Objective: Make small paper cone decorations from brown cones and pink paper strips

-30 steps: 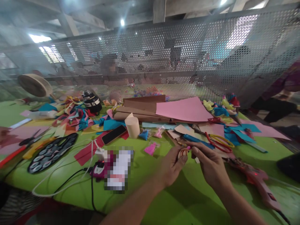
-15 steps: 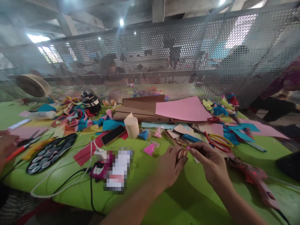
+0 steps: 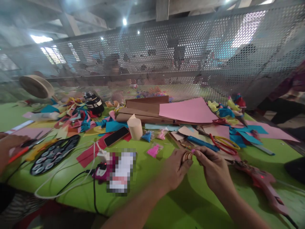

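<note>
A small striped coil (image 3: 187,156), brown and cream, is gripped between the thumb and fingers of my left hand (image 3: 175,167). My right hand (image 3: 213,162) pinches a tiny pink piece (image 3: 193,151) against the coil's right end; its exact kind is too small to tell. Both hands are closed and hover over the green table (image 3: 190,210). To the right of my right hand lies a pink glue gun (image 3: 263,178) with a red light lit. Left of my hands is a small clear packet with bright pink contents (image 3: 154,150).
Beyond my hands lie a blue cutter (image 3: 202,143), red and yellow handles (image 3: 224,144) and coloured paper. A paper cylinder (image 3: 135,128), phone (image 3: 116,136), paint palette (image 3: 56,154) and cables occupy the left. Another person's hand (image 3: 15,141) is at the far left.
The view has shifted a little, so the table's contents sit slightly farther right. Both my hands keep the same hold on the striped coil and pink piece.
</note>
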Action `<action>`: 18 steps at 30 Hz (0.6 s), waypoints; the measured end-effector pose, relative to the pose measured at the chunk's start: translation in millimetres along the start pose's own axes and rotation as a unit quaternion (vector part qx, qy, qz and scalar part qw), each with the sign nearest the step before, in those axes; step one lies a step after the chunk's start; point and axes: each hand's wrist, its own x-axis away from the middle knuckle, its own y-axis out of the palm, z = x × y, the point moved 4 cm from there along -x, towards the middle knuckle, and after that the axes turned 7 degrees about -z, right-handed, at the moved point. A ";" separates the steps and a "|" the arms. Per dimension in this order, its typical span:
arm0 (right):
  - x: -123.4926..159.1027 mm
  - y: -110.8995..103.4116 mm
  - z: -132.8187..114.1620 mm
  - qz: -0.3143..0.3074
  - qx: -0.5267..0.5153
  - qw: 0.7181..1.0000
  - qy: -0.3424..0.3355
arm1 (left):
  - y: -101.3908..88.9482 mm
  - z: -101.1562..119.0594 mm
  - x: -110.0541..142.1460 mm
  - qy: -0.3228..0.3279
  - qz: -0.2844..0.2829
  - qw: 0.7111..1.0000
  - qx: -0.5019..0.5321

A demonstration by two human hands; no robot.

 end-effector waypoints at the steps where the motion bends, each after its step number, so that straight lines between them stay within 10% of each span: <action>1: 0.5 -1.1 0.1 -0.002 0.007 1.000 -0.005 | -0.3 -0.2 -0.3 -0.001 0.002 1.000 0.011; 18: -5.3 -2.6 -9.0 -0.041 0.045 0.994 -0.091 | 6.1 -7.7 0.5 -0.030 -0.023 0.987 0.158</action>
